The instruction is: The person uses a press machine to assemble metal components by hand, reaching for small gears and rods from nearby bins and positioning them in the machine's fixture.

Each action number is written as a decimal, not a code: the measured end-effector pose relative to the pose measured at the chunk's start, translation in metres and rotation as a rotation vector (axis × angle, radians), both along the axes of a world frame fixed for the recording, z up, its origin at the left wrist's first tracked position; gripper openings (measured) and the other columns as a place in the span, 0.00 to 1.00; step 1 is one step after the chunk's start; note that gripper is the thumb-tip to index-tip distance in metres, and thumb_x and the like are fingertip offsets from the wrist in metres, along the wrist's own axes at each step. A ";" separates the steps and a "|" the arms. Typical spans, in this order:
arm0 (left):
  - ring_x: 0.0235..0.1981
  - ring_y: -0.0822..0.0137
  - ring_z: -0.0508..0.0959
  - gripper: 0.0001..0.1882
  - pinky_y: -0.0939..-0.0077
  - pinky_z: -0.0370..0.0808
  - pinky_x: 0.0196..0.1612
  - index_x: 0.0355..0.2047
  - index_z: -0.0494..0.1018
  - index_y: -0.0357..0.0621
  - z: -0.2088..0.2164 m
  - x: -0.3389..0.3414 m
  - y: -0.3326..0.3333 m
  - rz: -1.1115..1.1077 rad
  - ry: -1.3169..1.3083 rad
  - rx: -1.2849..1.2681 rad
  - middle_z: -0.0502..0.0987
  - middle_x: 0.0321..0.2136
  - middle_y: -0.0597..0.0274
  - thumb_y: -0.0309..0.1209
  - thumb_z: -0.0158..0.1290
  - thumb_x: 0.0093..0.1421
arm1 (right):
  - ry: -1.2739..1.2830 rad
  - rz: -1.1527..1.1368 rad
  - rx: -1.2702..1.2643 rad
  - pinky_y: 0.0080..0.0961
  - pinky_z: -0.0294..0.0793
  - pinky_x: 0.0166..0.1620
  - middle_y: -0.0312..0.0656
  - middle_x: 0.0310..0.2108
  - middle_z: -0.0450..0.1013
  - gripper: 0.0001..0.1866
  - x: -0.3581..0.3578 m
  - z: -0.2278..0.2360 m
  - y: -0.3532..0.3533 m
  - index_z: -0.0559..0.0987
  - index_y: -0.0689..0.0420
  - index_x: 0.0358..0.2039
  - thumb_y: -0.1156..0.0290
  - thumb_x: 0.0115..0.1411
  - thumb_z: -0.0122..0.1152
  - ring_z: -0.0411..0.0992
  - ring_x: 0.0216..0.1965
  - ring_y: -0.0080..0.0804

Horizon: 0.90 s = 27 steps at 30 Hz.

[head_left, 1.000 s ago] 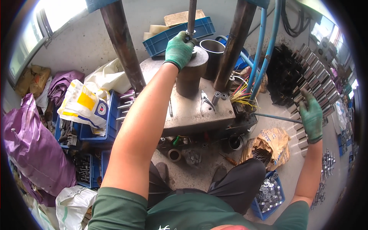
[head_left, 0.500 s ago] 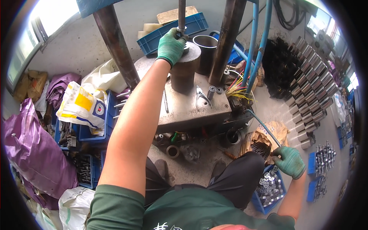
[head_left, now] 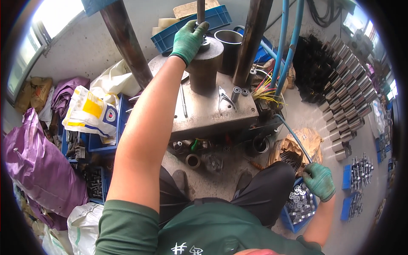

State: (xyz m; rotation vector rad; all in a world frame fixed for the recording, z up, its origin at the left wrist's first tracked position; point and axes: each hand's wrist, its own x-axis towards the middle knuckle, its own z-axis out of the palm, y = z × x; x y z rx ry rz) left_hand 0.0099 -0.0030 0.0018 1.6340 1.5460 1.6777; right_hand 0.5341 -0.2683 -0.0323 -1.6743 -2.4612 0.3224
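The left hand (head_left: pixel 189 40), in a green glove, reaches far forward and lies on top of a dark metal cylinder (head_left: pixel 205 68) that stands upright at the far edge of the steel press plate (head_left: pixel 212 112). Its fingers curl round the foot of a thin vertical rod (head_left: pixel 200 10) rising from the cylinder's top, so the grip is clenched there, grasping rod and cylinder top together. Two thick rusty columns (head_left: pixel 127 42) rise from the plate, one on each side of the cylinder. A pair of pliers (head_left: pixel 224 97) and two small rings (head_left: pixel 240 91) lie on the plate just right of the cylinder, near a bundle of coloured wires (head_left: pixel 265 91) at the plate's right edge.

The right hand (head_left: pixel 318 180), also gloved, hangs low beside the right knee, over a blue crate (head_left: pixel 297 204) of small metal parts on the floor. Its grip is closed on the end of a thin blue hose (head_left: pixel 293 136) that runs up toward the plate's right edge. Rows of metal sleeves (head_left: pixel 344 97) lie on the floor well to the right.
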 end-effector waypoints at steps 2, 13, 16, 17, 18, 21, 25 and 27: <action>0.32 0.71 0.80 0.25 0.72 0.77 0.41 0.53 0.80 0.39 -0.002 -0.002 0.001 -0.016 -0.032 0.005 0.83 0.31 0.60 0.49 0.59 0.70 | -0.012 -0.028 -0.009 0.44 0.80 0.41 0.53 0.32 0.80 0.09 -0.005 0.003 0.001 0.85 0.61 0.32 0.68 0.55 0.66 0.80 0.35 0.56; 0.31 0.71 0.80 0.22 0.72 0.76 0.40 0.50 0.80 0.37 0.000 -0.002 -0.002 -0.051 -0.022 -0.014 0.82 0.30 0.61 0.46 0.58 0.70 | 0.005 0.034 0.005 0.41 0.81 0.45 0.52 0.36 0.82 0.09 0.002 0.013 0.016 0.86 0.60 0.37 0.72 0.58 0.64 0.82 0.39 0.53; 0.31 0.70 0.80 0.22 0.72 0.76 0.40 0.48 0.81 0.37 0.000 -0.003 -0.001 -0.034 -0.013 -0.017 0.82 0.29 0.60 0.46 0.58 0.70 | 0.123 -0.057 -0.017 0.42 0.81 0.46 0.52 0.38 0.82 0.11 -0.004 0.019 0.016 0.86 0.60 0.40 0.72 0.58 0.64 0.82 0.40 0.53; 0.31 0.70 0.80 0.21 0.72 0.76 0.40 0.48 0.81 0.37 0.000 -0.003 -0.001 -0.033 -0.014 -0.019 0.82 0.29 0.60 0.46 0.58 0.70 | 0.023 0.035 0.027 0.42 0.81 0.46 0.52 0.40 0.82 0.12 -0.002 0.019 0.016 0.86 0.59 0.42 0.71 0.58 0.63 0.82 0.41 0.53; 0.31 0.70 0.80 0.21 0.72 0.77 0.40 0.48 0.81 0.38 0.000 -0.003 -0.001 -0.031 -0.014 -0.021 0.82 0.29 0.60 0.45 0.58 0.70 | -0.038 0.090 -0.019 0.42 0.81 0.47 0.52 0.40 0.82 0.12 0.001 0.020 0.018 0.86 0.59 0.42 0.72 0.58 0.64 0.81 0.41 0.53; 0.31 0.69 0.80 0.21 0.71 0.77 0.41 0.46 0.81 0.38 -0.001 -0.003 0.001 -0.023 -0.009 -0.019 0.82 0.29 0.59 0.45 0.58 0.69 | -0.114 0.201 -0.089 0.43 0.81 0.47 0.52 0.39 0.82 0.11 0.007 0.021 0.020 0.86 0.59 0.41 0.72 0.59 0.63 0.81 0.40 0.53; 0.31 0.68 0.81 0.20 0.70 0.77 0.41 0.46 0.82 0.39 -0.002 -0.002 0.002 -0.015 0.005 -0.006 0.83 0.29 0.58 0.45 0.58 0.69 | 0.001 0.088 -0.033 0.43 0.81 0.48 0.53 0.39 0.82 0.11 0.003 0.019 0.019 0.86 0.60 0.41 0.71 0.61 0.61 0.81 0.41 0.54; 0.31 0.67 0.81 0.20 0.69 0.77 0.41 0.46 0.82 0.39 -0.003 -0.003 0.002 -0.014 0.010 -0.013 0.83 0.29 0.58 0.45 0.58 0.69 | -0.032 0.117 -0.094 0.42 0.81 0.48 0.53 0.39 0.82 0.11 0.001 0.023 0.021 0.86 0.60 0.41 0.72 0.61 0.61 0.81 0.41 0.54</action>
